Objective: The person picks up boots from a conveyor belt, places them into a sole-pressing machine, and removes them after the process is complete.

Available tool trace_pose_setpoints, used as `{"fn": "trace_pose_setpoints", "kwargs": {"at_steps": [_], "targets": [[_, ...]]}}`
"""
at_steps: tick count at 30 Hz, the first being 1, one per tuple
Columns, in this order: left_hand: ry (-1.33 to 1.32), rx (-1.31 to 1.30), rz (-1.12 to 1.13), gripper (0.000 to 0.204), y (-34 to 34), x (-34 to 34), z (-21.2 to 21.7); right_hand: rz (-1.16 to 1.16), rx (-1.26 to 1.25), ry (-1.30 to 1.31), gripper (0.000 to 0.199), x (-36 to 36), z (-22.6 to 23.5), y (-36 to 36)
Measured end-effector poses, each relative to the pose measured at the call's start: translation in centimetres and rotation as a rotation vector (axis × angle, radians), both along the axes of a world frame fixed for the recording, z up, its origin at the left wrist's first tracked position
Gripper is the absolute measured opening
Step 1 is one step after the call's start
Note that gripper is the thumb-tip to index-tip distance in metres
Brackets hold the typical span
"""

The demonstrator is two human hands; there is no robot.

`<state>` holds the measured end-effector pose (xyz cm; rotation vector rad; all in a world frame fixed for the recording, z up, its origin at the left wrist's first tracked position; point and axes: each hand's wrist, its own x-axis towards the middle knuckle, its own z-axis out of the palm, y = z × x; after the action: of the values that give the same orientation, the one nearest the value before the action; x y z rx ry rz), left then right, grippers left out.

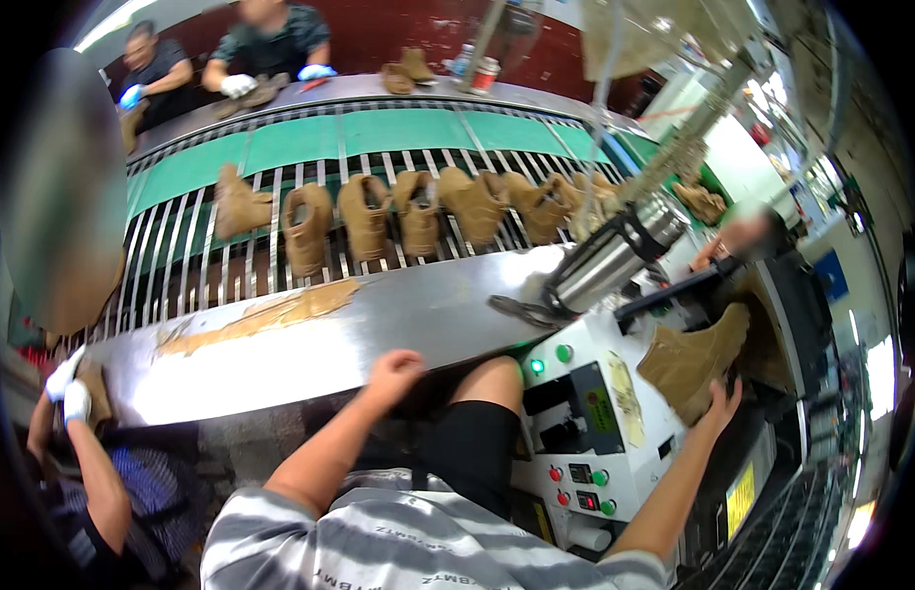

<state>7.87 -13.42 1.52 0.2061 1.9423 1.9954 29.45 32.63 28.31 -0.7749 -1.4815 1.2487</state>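
A tan ankle boot (695,359) is tilted beside the white control box on the right. My right hand (714,405) grips its lower edge, with some of the fingers hidden behind it. My left hand (392,380) is in front of the metal ledge (418,313), fingers curled in and nothing visible in them. Beyond the ledge, several similar tan boots (366,218) line the slatted roller rack, most of them upright. One boot (239,203) at the row's left end lies differently from the others.
The control box (615,433) carries red and green buttons. A steel cylinder (615,258) leans over the ledge's right end. A green conveyor belt (398,130) runs behind the boots. Gloved co-workers (270,49) sit across it; another's gloved hands (76,401) hold a boot at left.
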Motion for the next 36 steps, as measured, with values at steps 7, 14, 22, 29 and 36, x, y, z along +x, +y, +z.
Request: {"fn": "trace_pose_setpoints", "kwargs": {"at_steps": [7,14,22,29,36], "targets": [[-0.534,1.149,-0.496,0.069,2.5,6.5,9.1,0.505,0.319,0.055,0.094,-4.0,-11.4,-29.1],[-0.361,1.167,0.353,0.075,-19.2,5.4,6.1,1.18,0.485,-0.199,0.049,-7.7,-10.9,-40.3],[0.091,0.76,0.867,0.057,-38.2,-7.1,6.7,1.214,0.393,-0.386,0.039,-8.9,-15.2,-41.6],[0.2,0.005,1.039,0.039,-46.1,-22.5,4.3,0.986,0.297,-0.586,0.029,-9.4,-20.6,-36.5],[0.455,-0.346,1.202,0.048,-41.7,-23.3,4.3,0.562,0.722,-0.917,0.016,-8.1,-23.9,-30.1]]}}
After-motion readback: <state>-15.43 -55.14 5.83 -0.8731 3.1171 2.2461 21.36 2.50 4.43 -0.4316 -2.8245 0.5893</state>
